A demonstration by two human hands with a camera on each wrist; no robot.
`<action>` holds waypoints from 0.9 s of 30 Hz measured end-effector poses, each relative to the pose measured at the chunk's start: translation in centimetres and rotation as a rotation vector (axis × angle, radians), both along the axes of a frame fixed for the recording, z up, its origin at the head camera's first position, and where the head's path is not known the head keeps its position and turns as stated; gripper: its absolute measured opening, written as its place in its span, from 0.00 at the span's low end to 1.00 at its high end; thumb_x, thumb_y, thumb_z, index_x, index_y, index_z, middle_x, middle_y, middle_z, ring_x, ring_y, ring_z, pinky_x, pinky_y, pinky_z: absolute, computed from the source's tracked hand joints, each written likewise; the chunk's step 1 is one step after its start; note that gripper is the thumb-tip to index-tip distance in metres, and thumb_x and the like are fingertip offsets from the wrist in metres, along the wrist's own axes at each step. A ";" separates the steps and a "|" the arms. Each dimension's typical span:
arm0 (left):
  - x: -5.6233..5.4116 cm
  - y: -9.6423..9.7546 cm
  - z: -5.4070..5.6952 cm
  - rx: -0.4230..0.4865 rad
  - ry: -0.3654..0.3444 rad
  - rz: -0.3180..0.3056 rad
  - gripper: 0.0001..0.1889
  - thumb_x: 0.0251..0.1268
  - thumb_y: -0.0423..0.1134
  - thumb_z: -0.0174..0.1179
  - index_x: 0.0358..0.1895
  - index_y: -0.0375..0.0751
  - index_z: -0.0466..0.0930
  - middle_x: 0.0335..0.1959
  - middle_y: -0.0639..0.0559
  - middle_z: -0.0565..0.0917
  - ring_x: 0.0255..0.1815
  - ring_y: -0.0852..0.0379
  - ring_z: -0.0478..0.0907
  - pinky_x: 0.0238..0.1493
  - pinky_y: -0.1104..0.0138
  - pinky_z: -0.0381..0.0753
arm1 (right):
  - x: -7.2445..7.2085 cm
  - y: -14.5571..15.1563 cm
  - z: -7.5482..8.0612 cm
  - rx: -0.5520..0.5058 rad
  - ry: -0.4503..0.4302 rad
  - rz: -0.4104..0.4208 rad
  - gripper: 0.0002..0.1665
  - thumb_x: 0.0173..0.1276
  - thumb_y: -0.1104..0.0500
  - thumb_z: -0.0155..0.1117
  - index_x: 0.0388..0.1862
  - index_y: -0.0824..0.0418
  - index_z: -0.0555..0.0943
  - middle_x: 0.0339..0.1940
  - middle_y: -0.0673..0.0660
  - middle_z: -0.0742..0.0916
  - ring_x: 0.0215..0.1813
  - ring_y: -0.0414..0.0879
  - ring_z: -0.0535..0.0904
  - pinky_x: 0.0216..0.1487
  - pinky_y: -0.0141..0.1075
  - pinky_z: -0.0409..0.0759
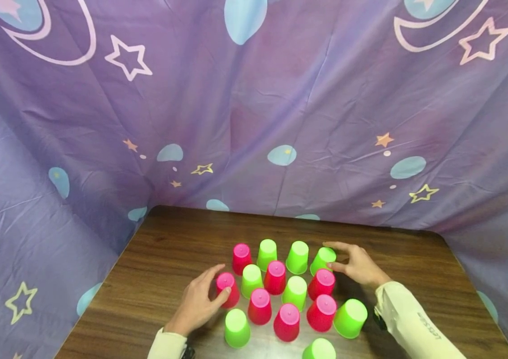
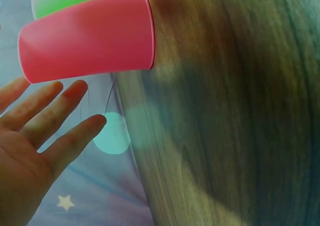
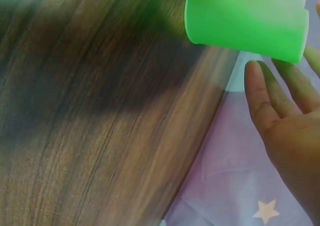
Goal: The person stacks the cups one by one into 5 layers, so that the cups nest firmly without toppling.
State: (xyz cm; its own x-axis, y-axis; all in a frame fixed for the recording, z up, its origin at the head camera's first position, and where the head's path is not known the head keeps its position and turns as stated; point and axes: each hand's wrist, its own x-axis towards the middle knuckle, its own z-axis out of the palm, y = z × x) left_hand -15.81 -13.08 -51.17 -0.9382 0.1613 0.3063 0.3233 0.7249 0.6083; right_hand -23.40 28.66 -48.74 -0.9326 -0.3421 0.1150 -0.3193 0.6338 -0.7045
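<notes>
two hands, both mine, reach in from either side of fifteen plastic cups standing mouth-down at a dark wood-grain table [image 1: 124, 279]. my left hand [image 1: 197, 301] curves beside a pink cup [image 1: 229, 285] at the left edge of the group, its fingers loose and spread, with no grasp; in the head view the thumb crosses the front of the cup, and in the left wrist view the fingertips lie right at its side. whether they touch i cannot tell. a green cup [image 1: 237, 329] stands just nearer to me.

my right hand [image 1: 359, 264] is likewise released, fingers extended around the right side of a green cup at the back right corner [image 1: 323, 261], the index reaching past its top and the thumb low at its side; contact there is also unclear. a pink cup in front of it [image 1: 322, 285] stands close by.

the other cups, pink and green, fill the space between and nearer to me. pale sleeves [image 1: 411, 319] cover my arms, the right one lettered, before a purple cloth [image 1: 254, 124] printed with stars and moons.
</notes>
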 end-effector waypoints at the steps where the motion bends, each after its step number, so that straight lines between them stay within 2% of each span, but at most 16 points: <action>1: 0.0 0.0 -0.1 0.000 0.003 -0.002 0.30 0.58 0.45 0.69 0.66 0.47 0.76 0.62 0.47 0.83 0.62 0.48 0.82 0.63 0.52 0.81 | -0.1 0.1 -0.1 0.012 0.010 0.002 0.31 0.62 0.59 0.73 0.64 0.64 0.78 0.57 0.66 0.87 0.51 0.53 0.87 0.48 0.36 0.86; 6: 0.0 0.0 -0.3 -0.007 0.018 -0.018 0.29 0.58 0.44 0.69 0.64 0.44 0.76 0.61 0.46 0.84 0.61 0.47 0.82 0.62 0.52 0.81 | -0.4 0.4 -0.4 0.067 0.062 0.002 0.29 0.61 0.57 0.74 0.62 0.60 0.81 0.56 0.59 0.88 0.56 0.52 0.84 0.56 0.49 0.83; 15: -0.1 0.4 -0.5 -0.002 0.000 -0.022 0.28 0.59 0.44 0.68 0.64 0.45 0.76 0.59 0.48 0.85 0.60 0.50 0.83 0.61 0.53 0.82 | -0.9 0.6 -0.7 0.048 0.089 0.018 0.28 0.59 0.61 0.74 0.59 0.62 0.82 0.52 0.58 0.89 0.52 0.47 0.84 0.54 0.46 0.84; 23: 0.0 0.4 -0.7 -0.013 0.075 -0.024 0.26 0.58 0.42 0.69 0.61 0.43 0.78 0.56 0.47 0.86 0.56 0.50 0.85 0.57 0.54 0.84 | -1.2 0.6 -1.0 0.024 0.084 0.035 0.26 0.59 0.61 0.74 0.58 0.62 0.82 0.51 0.57 0.89 0.51 0.43 0.83 0.53 0.45 0.83; 27: 0.2 0.3 -0.7 -0.005 0.040 -0.009 0.26 0.58 0.43 0.69 0.61 0.45 0.77 0.55 0.47 0.86 0.56 0.51 0.85 0.57 0.54 0.84 | -1.3 0.5 -1.2 0.019 0.095 0.050 0.27 0.58 0.62 0.75 0.58 0.65 0.81 0.50 0.58 0.89 0.52 0.43 0.84 0.54 0.43 0.83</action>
